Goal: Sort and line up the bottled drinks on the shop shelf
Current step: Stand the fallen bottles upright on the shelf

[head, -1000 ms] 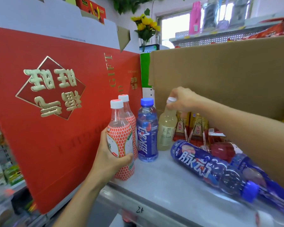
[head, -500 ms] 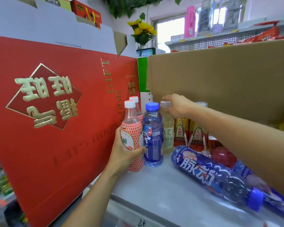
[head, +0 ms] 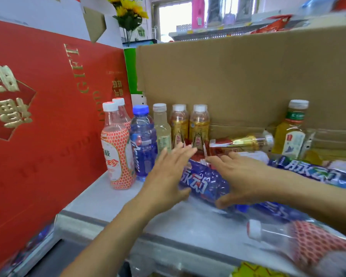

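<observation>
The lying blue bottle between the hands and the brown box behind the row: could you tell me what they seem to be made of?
Blue bottle: most likely clear, glossy plastic; light shines through its tinted, ribbed wall. Brown box: matte cardboard, probably corrugated; it has a dull tan face with a fold crease and a cut flap edge.

Lying blue bottle point(head: 204, 180): clear plastic, glossy; printed film label, also glossy.
Sleeved bottle point(head: 117, 152), standing: clear plastic above, shrink sleeve with orange honeycomb print, satin. Its cap point(head: 108, 106): white plastic, matt.
Shelf point(head: 108, 198): pale grey, smooth, dull sheen. Front rail point(head: 100, 222): looks like metal, material uncertain.
Brown box point(head: 228, 76): raw cardboard, matt, faint corrugation lines.
Red gift box point(head: 48, 116): matt paperboard, fine ribbing; gold lettering shiny, foil-like.
</observation>
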Demonstrator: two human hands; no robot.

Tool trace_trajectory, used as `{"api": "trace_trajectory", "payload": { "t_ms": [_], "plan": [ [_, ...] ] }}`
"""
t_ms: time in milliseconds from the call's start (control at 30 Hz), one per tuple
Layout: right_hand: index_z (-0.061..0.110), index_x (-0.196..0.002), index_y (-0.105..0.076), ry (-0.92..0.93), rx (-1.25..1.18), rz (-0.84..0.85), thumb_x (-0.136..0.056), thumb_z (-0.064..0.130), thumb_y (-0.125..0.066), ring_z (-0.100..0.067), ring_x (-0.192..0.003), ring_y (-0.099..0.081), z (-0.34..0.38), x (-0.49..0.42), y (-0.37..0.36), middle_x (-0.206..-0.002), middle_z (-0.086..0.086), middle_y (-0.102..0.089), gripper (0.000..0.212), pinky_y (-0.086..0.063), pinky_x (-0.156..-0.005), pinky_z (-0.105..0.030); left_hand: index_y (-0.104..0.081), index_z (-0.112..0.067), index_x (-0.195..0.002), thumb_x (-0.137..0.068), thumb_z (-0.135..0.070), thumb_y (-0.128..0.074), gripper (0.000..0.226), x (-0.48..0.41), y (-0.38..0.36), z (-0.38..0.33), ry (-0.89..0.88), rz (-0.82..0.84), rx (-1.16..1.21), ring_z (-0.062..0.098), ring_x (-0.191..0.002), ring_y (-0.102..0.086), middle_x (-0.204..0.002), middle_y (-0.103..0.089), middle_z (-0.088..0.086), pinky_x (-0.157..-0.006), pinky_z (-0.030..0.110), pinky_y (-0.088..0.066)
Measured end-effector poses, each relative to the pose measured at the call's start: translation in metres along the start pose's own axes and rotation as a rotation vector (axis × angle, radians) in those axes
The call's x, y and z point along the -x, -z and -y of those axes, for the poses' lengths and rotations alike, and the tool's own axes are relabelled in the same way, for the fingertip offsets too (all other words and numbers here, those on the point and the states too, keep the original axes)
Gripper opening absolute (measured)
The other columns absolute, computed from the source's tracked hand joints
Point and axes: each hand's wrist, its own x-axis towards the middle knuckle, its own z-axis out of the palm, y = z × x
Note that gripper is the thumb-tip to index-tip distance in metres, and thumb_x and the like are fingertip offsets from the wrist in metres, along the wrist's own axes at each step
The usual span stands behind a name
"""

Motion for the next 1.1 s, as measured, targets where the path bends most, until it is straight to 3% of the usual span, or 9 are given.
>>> {"api": "trace_trajectory", "payload": {
  "t_ms": [100,200,267,367,533,700,867,967,1100],
  "plan": [
    [0.024,-0.147,-0.020,0.054,0.043,-0.107,-0.074,0.060,-0.068,-0.017,-0.107,-0.039,0.002,0.009,-0.011,-0.129,-0.001,-0.050,0.094,-0.040,-0.084,-0.033,-0.010,-0.031,-0.158,-0.081,-0.031,-0.078,0.103,-0.026,-0.008,-0.006,-0.070,0.240,-0.107,0.008,-0.151,-0.011,-0.164,-0.021,-0.008,-0.125,0.036,0.006],
    [0.030,-0.133,-0.039,0.032,-0.217,-0.118,-0.081,0.060,-0.065,-0.011,-0.095,-0.050,-0.008,0.015,0.005,-0.115,0.005,-0.059,0.065,-0.044,-0.075,-0.031,-0.026,-0.029,-0.154,-0.076,-0.033,-0.080,0.095,-0.038,-0.008,-0.011,-0.088,0.291,-0.154,0.016,-0.134,-0.036,-0.145,-0.042,-0.004,-0.116,0.033,-0.022],
    [0.029,-0.123,-0.052,-0.012,-0.430,-0.124,-0.090,0.056,-0.060,-0.008,-0.090,-0.059,-0.025,0.019,0.020,-0.106,0.008,-0.064,0.043,-0.054,-0.079,-0.032,-0.035,-0.030,-0.149,-0.076,-0.036,-0.082,0.087,-0.038,-0.007,-0.012,-0.088,0.261,-0.160,0.016,-0.125,-0.041,-0.137,-0.048,-0.006,-0.106,0.031,-0.034],
    [0.024,-0.124,-0.060,-0.110,-0.469,-0.114,-0.096,0.045,-0.058,-0.011,-0.095,-0.063,-0.058,0.029,0.031,-0.113,0.003,-0.068,0.036,-0.053,-0.093,-0.040,-0.042,-0.031,-0.144,-0.076,-0.037,-0.083,0.080,-0.032,-0.006,-0.015,-0.033,0.202,-0.101,0.013,-0.124,-0.045,-0.135,-0.051,-0.008,-0.105,0.034,-0.043],
    [0.026,-0.127,-0.057,-0.187,-0.457,0.228,-0.082,0.061,-0.068,-0.010,-0.093,-0.066,-0.078,0.044,0.016,-0.113,0.006,-0.066,0.058,-0.058,-0.084,-0.030,-0.051,-0.029,-0.135,-0.071,-0.034,-0.087,0.073,-0.022,0.005,-0.022,0.161,0.002,0.111,0.015,-0.110,-0.058,-0.123,-0.059,-0.009,-0.092,0.043,-0.052],
    [0.026,-0.138,-0.035,-0.227,-0.208,0.248,-0.068,0.069,-0.076,-0.007,-0.081,-0.055,-0.068,0.041,-0.008,-0.108,0.008,-0.054,0.092,-0.045,-0.057,-0.019,-0.056,-0.036,-0.118,-0.067,-0.038,-0.090,0.061,-0.012,0.008,-0.027,0.341,-0.154,0.341,0.012,-0.100,-0.066,-0.111,-0.069,-0.013,-0.088,0.043,-0.057],
    [0.024,-0.149,-0.012,-0.226,-0.181,0.261,-0.062,0.063,-0.083,-0.016,-0.094,-0.053,-0.071,0.037,-0.019,-0.138,-0.002,-0.055,0.119,-0.047,-0.062,-0.020,-0.059,-0.037,-0.113,-0.064,-0.051,-0.083,0.056,0.005,0.001,-0.029,0.546,-0.288,0.608,-0.015,-0.091,-0.063,-0.095,-0.066,-0.034,-0.069,0.015,-0.052],
    [0.025,-0.146,-0.012,-0.235,-0.203,0.272,-0.061,0.061,-0.085,-0.016,-0.094,-0.055,-0.074,0.042,-0.018,-0.135,-0.003,-0.056,0.118,-0.049,-0.063,-0.022,-0.055,-0.025,-0.127,-0.075,-0.039,-0.084,0.061,0.015,-0.002,-0.022,0.617,-0.360,0.643,0.003,-0.105,-0.065,-0.116,-0.067,-0.016,-0.083,0.027,-0.057],
    [0.026,-0.140,-0.024,-0.241,-0.281,0.225,-0.060,0.054,-0.088,-0.008,-0.081,-0.052,-0.072,0.043,-0.017,-0.106,0.006,-0.050,0.106,-0.049,-0.055,-0.019,-0.049,-0.023,-0.135,-0.078,-0.037,-0.083,0.068,0.022,-0.001,-0.022,0.679,-0.419,0.592,0.018,-0.119,-0.061,-0.131,-0.063,-0.003,-0.098,0.045,-0.053]
  ]
}}
